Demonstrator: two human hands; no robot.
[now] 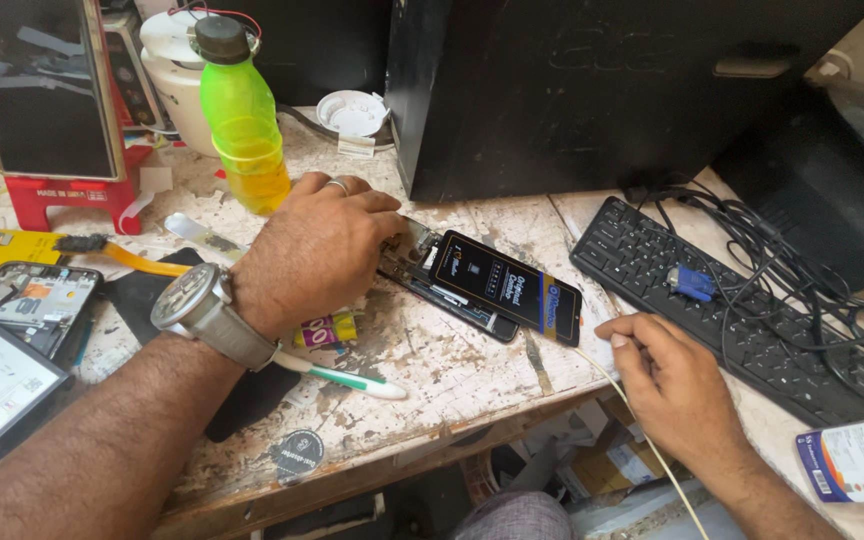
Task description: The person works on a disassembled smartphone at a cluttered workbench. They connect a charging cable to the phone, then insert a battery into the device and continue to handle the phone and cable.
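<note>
While the left hand [317, 250] pins it, the phone [482, 285] lies rightward.

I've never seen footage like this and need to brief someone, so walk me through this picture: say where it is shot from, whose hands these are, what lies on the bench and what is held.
There is one picture, shot from a camera worn on a person's head, looking down at their own two bare hands over a worn, paint-stained workbench.

The left hand, with a wristwatch and a ring, presses on one end of an opened smartphone lying flat. The right hand rests at the phone's other end, and a thin pale cable runs from it off the bench edge.

Around them lie a green bottle with yellow liquid, a toothbrush, a black keyboard under tangled wires, a dark computer case and another opened phone at the far left.
</note>
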